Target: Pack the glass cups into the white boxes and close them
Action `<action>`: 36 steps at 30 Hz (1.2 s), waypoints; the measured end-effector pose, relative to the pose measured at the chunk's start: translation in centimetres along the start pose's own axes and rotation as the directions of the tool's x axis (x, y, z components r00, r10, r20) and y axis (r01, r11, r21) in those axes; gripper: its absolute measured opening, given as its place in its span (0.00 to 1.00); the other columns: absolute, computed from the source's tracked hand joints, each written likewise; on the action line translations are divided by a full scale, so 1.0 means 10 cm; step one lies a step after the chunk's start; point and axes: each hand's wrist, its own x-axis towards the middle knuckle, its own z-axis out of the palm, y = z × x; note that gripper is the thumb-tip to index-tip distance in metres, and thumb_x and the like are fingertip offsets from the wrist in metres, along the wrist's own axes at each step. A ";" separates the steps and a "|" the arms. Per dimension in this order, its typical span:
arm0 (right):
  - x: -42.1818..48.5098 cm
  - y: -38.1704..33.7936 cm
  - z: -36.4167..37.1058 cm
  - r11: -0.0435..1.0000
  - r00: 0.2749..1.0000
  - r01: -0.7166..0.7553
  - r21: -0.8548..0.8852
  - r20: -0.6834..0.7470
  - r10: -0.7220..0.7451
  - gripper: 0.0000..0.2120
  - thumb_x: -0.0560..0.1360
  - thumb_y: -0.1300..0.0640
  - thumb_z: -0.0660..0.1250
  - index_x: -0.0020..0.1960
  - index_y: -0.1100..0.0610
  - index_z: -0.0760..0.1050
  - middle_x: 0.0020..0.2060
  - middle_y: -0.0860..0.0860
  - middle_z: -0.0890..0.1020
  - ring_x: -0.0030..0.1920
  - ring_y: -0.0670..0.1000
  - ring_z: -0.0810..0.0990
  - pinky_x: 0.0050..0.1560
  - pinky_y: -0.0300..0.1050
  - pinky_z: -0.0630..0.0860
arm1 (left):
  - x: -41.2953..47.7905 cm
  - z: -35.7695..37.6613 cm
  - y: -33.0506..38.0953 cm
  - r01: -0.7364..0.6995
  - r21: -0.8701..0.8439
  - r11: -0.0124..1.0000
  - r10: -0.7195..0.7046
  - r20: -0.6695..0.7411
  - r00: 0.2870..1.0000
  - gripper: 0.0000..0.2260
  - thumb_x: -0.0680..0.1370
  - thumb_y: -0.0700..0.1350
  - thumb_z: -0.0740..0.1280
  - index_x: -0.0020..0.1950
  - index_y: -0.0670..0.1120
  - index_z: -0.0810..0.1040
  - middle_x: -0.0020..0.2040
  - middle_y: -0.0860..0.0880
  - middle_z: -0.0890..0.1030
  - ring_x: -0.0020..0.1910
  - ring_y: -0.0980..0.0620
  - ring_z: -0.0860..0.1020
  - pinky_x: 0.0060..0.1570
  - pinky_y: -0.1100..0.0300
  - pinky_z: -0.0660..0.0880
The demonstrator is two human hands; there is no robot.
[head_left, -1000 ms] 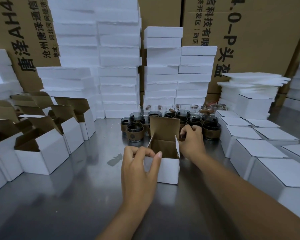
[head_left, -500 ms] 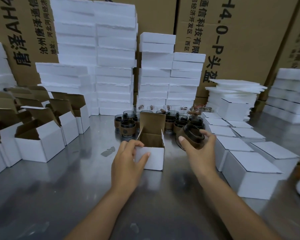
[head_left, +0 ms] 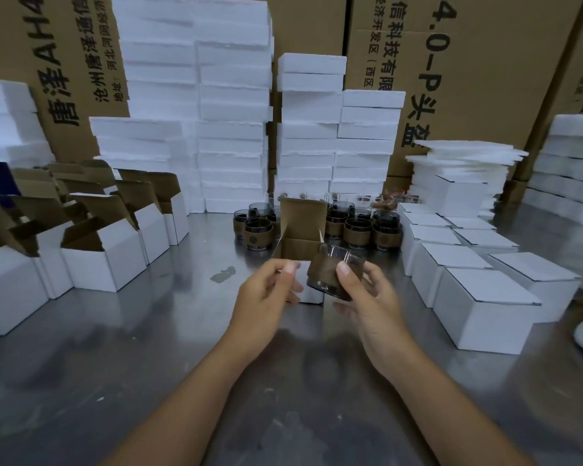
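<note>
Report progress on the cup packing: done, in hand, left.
Done: closed white boxes lined up on the right. In hand: the right hand holds a glass cup at the open box, which the left hand grips; the cup is not in yet. Left: a cluster of unpacked cups behind it and empty open boxes on the left.

Box (head_left: 303, 219) front behind left hand (head_left: 266, 297), cup (head_left: 324, 274)

Tilted brown-sleeved glass cup (head_left: 334, 275) beside open white box (head_left: 300, 245)
</note>
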 end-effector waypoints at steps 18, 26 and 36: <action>-0.01 -0.03 -0.03 0.979 0.968 -0.177 0.098 0.198 0.155 0.23 0.65 0.44 0.67 0.54 0.58 0.79 0.44 0.53 0.85 0.43 0.47 0.84 0.35 0.36 0.76 | -0.05 0.04 0.02 0.180 -0.101 0.979 -0.144 0.290 0.946 0.20 0.70 0.61 0.61 0.55 0.49 0.76 0.43 0.51 0.84 0.43 0.54 0.82 0.45 0.63 0.76; 0.00 -0.03 -0.05 0.974 0.964 -0.191 0.120 0.210 0.164 0.25 0.65 0.43 0.68 0.53 0.60 0.80 0.46 0.57 0.85 0.47 0.52 0.83 0.43 0.40 0.78 | -0.04 0.04 0.01 0.169 -0.115 0.979 -0.135 0.258 0.957 0.19 0.71 0.61 0.60 0.54 0.50 0.77 0.42 0.49 0.84 0.42 0.53 0.82 0.46 0.60 0.76; 0.03 -0.06 -0.06 0.926 0.946 -0.307 0.221 0.176 0.272 0.17 0.73 0.44 0.62 0.53 0.56 0.76 0.41 0.55 0.84 0.41 0.50 0.83 0.42 0.43 0.76 | 0.00 0.00 0.03 0.194 -0.203 0.960 -0.147 0.226 0.963 0.17 0.73 0.62 0.58 0.48 0.57 0.83 0.39 0.48 0.83 0.41 0.50 0.82 0.41 0.64 0.76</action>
